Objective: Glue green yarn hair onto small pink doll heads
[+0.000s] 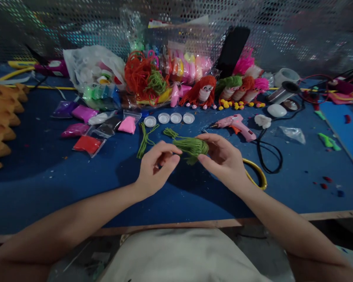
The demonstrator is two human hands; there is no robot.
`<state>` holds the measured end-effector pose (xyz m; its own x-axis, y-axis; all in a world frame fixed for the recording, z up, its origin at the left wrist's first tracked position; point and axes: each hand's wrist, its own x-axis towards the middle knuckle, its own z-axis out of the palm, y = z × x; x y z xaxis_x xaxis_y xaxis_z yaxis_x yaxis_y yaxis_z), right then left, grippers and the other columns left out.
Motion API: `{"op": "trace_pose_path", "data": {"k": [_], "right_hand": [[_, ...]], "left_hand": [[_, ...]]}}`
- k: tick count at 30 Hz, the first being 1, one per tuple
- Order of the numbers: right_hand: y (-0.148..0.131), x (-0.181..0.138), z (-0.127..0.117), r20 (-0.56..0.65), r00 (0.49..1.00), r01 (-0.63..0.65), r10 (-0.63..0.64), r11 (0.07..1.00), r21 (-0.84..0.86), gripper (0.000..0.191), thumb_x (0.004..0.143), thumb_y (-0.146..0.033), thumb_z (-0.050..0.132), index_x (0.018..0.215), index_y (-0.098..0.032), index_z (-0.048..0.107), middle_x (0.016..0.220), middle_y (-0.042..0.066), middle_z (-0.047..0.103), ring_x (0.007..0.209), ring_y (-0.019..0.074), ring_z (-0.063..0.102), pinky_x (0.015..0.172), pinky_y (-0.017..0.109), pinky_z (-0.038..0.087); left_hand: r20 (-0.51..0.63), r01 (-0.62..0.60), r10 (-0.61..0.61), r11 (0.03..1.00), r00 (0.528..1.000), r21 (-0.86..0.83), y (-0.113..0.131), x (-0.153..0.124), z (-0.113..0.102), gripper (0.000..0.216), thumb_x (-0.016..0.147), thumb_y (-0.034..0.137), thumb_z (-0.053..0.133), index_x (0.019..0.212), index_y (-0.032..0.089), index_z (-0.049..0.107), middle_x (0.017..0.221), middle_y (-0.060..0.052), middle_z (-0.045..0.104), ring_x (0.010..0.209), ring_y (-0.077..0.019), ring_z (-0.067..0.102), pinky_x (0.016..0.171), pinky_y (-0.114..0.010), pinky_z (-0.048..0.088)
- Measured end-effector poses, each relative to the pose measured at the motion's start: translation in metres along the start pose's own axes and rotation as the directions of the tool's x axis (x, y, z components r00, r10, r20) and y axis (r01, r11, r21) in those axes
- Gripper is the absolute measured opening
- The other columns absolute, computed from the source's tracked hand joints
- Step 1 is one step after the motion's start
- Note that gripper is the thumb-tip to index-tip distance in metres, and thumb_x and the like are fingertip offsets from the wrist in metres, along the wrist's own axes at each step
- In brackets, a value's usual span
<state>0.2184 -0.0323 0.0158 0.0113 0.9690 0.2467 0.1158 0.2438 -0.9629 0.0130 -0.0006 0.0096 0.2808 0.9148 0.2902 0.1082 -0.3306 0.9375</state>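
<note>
A bundle of green yarn (190, 145) hangs a little above the blue table (47, 184), held between both hands. My left hand (157, 166) pinches its near left end with curled fingers. My right hand (223, 158) grips the thicker right end from the side. A loose tail of the yarn sticks out to the upper left. Another strand of green yarn (145, 140) lies on the table just left of the hands.
A pink glue gun (237, 126) with a black cord lies right of the hands, by a yellow ring (257, 172). Behind are yarn-haired dolls (204, 92), white caps (169, 118), small bags of coloured clay (88, 144), a yarn tangle (142, 76) and a plastic bag (90, 66). Orange shapes (0, 121) line the left edge.
</note>
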Motion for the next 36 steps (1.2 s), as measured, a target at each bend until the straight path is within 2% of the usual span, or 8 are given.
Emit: {"op": "trace_pose_path", "data": {"k": [2, 3, 8, 12, 15, 18, 28, 36], "right_hand": [[-0.001, 0.000, 0.003, -0.040, 0.998, 0.040, -0.043, 0.996, -0.075, 0.032, 0.086, -0.024, 0.071, 0.118, -0.023, 0.064, 0.115, 0.007, 0.064, 0.105, 0.0185, 0.066, 0.097, 0.037, 0.057], [-0.001, 0.000, 0.004, -0.049, 0.997, 0.049, -0.054, 0.994, -0.099, 0.032, 0.086, -0.024, 0.071, 0.117, -0.023, 0.064, 0.116, 0.008, 0.063, 0.106, 0.0192, 0.066, 0.097, 0.037, 0.056], [-0.001, -0.001, 0.007, -0.082, 0.993, 0.076, -0.087, 0.988, -0.133, 0.032, 0.086, -0.023, 0.071, 0.117, -0.025, 0.065, 0.118, 0.008, 0.062, 0.112, 0.0214, 0.064, 0.102, 0.040, 0.055], [-0.001, -0.002, 0.008, -0.070, 0.994, 0.071, -0.080, 0.989, -0.128, 0.032, 0.086, -0.023, 0.072, 0.118, -0.026, 0.065, 0.117, 0.007, 0.063, 0.110, 0.0212, 0.065, 0.100, 0.039, 0.057], [-0.002, -0.003, 0.009, -0.047, 0.996, 0.071, -0.078, 0.988, -0.136, 0.033, 0.086, -0.023, 0.073, 0.118, -0.026, 0.065, 0.117, 0.007, 0.063, 0.108, 0.0206, 0.066, 0.097, 0.038, 0.058], [-0.002, -0.005, 0.010, -0.034, 0.997, 0.062, -0.068, 0.987, -0.147, 0.033, 0.087, -0.023, 0.072, 0.119, -0.027, 0.066, 0.117, 0.007, 0.063, 0.107, 0.0203, 0.066, 0.096, 0.038, 0.058], [-0.005, -0.005, 0.008, -0.023, 0.998, 0.054, -0.059, 0.983, -0.174, 0.033, 0.085, -0.022, 0.074, 0.117, -0.026, 0.069, 0.118, 0.007, 0.066, 0.109, 0.0204, 0.066, 0.094, 0.037, 0.059], [-0.005, -0.001, 0.008, -0.007, 0.999, -0.053, 0.052, 0.996, -0.077, 0.032, 0.080, -0.024, 0.078, 0.112, -0.025, 0.073, 0.118, 0.007, 0.070, 0.106, 0.0203, 0.069, 0.094, 0.036, 0.060]], "left_hand": [[0.147, 0.075, -0.083, 0.995, 0.986, 0.058, 0.004, -0.001, 0.000, 0.021, 0.096, 0.035, 0.060, 0.093, 0.022, 0.076, 0.071, 0.000, 0.063, 0.058, -0.0111, 0.048, 0.056, -0.025, 0.038], [0.177, 0.103, -0.112, 0.993, 0.978, 0.061, 0.006, -0.001, 0.001, 0.023, 0.096, 0.036, 0.060, 0.093, 0.021, 0.077, 0.068, 0.000, 0.063, 0.055, -0.0103, 0.048, 0.053, -0.024, 0.036], [0.168, 0.308, -0.291, 0.948, 0.942, -0.079, 0.003, 0.002, 0.008, 0.025, 0.089, 0.042, 0.069, 0.092, 0.018, 0.076, 0.058, 0.004, 0.053, 0.051, -0.0073, 0.043, 0.047, -0.020, 0.033], [0.241, 0.521, -0.465, 0.804, 0.852, -0.289, 0.001, 0.003, 0.014, 0.028, 0.083, 0.046, 0.078, 0.096, 0.021, 0.073, 0.055, 0.010, 0.040, 0.043, -0.0035, 0.034, 0.039, -0.017, 0.026], [0.292, 0.609, -0.535, 0.675, 0.793, -0.417, 0.001, 0.002, 0.017, 0.027, 0.078, 0.042, 0.083, 0.091, 0.021, 0.072, 0.057, 0.011, 0.036, 0.041, -0.0015, 0.029, 0.036, -0.014, 0.022], [0.286, 0.602, -0.534, 0.644, 0.796, -0.471, 0.001, 0.001, 0.020, 0.025, 0.075, 0.037, 0.086, 0.084, 0.019, 0.070, 0.056, 0.011, 0.035, 0.042, -0.0010, 0.029, 0.035, -0.013, 0.022], [0.257, 0.562, -0.505, 0.669, 0.824, -0.486, -0.001, -0.002, 0.018, 0.022, 0.076, 0.034, 0.084, 0.076, 0.017, 0.070, 0.052, 0.010, 0.037, 0.040, -0.0012, 0.033, 0.036, -0.014, 0.026], [0.263, 0.555, -0.492, 0.675, 0.830, -0.486, -0.001, -0.002, 0.018, 0.021, 0.079, 0.032, 0.082, 0.074, 0.017, 0.069, 0.051, 0.010, 0.039, 0.040, -0.0009, 0.036, 0.038, -0.013, 0.028]]}}
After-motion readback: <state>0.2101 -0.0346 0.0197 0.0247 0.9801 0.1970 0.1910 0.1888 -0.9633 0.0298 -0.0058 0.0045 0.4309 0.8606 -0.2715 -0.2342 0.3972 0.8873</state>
